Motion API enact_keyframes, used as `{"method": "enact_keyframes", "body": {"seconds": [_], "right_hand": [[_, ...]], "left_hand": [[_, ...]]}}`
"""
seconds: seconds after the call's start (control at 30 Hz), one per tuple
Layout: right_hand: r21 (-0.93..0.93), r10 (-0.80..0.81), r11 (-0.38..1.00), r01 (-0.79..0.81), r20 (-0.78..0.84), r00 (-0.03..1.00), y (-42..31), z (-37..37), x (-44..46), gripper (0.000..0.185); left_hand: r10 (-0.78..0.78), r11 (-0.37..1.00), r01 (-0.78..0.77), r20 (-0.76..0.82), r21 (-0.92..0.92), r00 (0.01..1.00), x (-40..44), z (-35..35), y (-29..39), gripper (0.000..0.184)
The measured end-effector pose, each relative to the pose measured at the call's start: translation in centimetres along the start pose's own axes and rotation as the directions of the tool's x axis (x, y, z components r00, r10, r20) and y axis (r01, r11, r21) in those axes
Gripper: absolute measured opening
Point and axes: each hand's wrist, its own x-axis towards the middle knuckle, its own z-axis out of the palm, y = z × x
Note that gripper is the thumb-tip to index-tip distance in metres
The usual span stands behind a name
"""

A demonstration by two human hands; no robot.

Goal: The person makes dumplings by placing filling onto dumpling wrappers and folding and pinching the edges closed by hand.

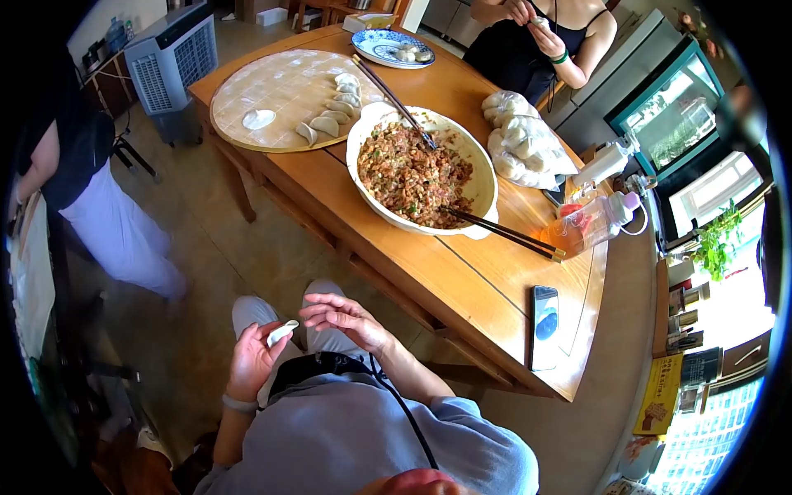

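Above my lap, my left hand [254, 361] holds a small white folded dumpling [282, 332] between thumb and fingers. Just to its right, my right hand [345, 320] has its fingers spread and holds nothing. On the wooden table [429, 280], a large white bowl [487, 177] contains a chopped meat and vegetable filling [408, 173]. One pair of chopsticks [511, 234] rests in the bowl's near right side, another pair [384, 91] at its far side. Left of the bowl, a round floured board [256, 82] carries several folded dumplings [338, 107] and one flat wrapper [258, 120].
A blue-patterned plate [371, 48], a bag of round white pieces [528, 144], a bottle [586, 223] and a phone [544, 326] are on the table. A person [569, 41] sits across, hands raised around a small item. Another person [107, 190] stands at left.
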Motion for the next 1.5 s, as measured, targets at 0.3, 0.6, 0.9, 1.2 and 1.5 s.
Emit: {"method": "enact_keyframes", "body": {"seconds": [0.3,0.6,0.9,1.2,1.5], "right_hand": [[-0.121,0.036,0.992,-0.039,-0.026,0.999,-1.5,-2.1,1.8,0.064],[0.245,-0.059,0.970,0.002,0.222,0.973,-5.0,4.5,3.6,0.085],[0.158,-0.162,0.986,0.047,0.879,0.449,-5.4,4.2,1.5,0.097],[0.000,0.372,0.923,-0.384,-0.243,0.896,2.5,-9.2,9.1,0.092],[0.330,-0.270,0.938,-0.105,0.888,0.372,-5.3,6.3,2.1,0.098]], "left_hand": [[0.140,0.981,-0.155,0.135,0.114,0.981,2.5,-1.8,3.9,0.042],[0.169,0.978,-0.178,0.083,0.106,0.982,6.6,-0.1,11.4,0.047],[0.116,0.945,-0.194,0.285,0.263,0.951,2.1,1.6,10.0,0.048],[0.071,0.990,-0.081,0.087,0.115,0.994,1.8,0.8,9.9,0.045],[0.210,0.933,-0.206,0.019,0.295,0.978,-0.6,2.0,11.7,0.042]]}}
